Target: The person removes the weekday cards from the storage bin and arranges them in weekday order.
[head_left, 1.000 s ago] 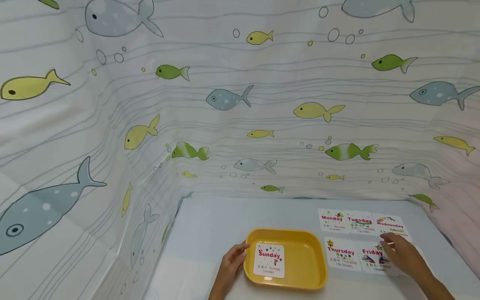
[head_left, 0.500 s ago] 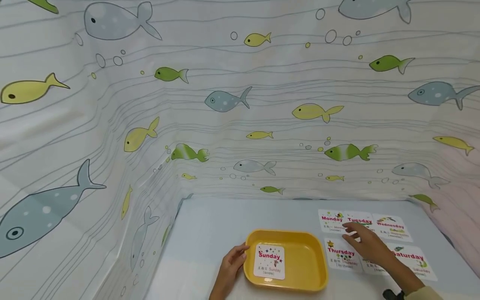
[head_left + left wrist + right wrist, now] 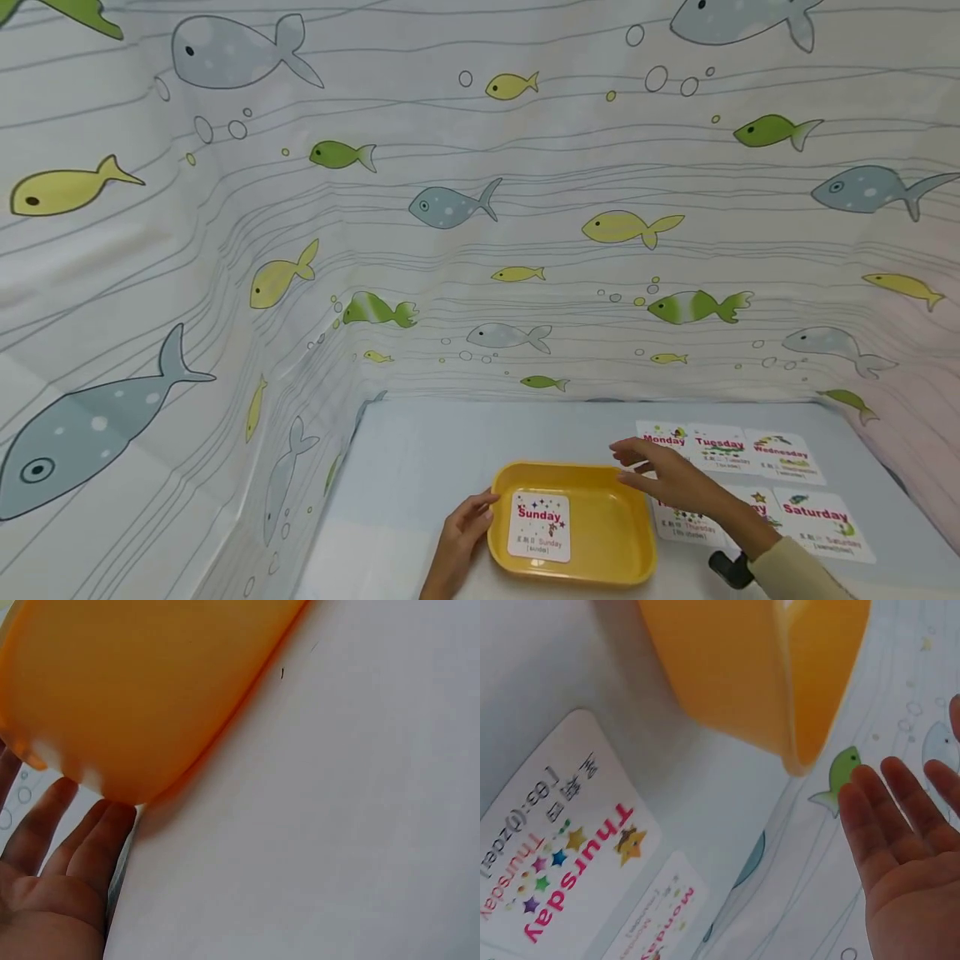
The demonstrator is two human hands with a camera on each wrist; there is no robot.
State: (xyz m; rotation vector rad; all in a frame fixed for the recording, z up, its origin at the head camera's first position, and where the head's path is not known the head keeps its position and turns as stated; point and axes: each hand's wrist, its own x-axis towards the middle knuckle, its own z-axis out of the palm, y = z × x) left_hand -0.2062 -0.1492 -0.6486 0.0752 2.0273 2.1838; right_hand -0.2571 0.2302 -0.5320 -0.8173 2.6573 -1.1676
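In the head view, a yellow plastic tray sits on the table with the Sunday card lying in its left half. My left hand touches the tray's left side; the left wrist view shows its extended fingers against the tray wall. My right hand hovers at the tray's back right corner, holding nothing, and its fingers look fairly straight in the right wrist view. Beneath it, the Monday card and Thursday card are partly hidden.
More weekday cards lie to the right: Tuesday, Wednesday, Saturday, and Friday, partly covered by my right arm. A fish-patterned sheet hangs around the table. A dark wrist device sits near my right sleeve.
My right hand has moved left from over the Friday and Wednesday cards to the tray's right edge, uncovering Saturday. The left hand, tray and Sunday card have stayed put.
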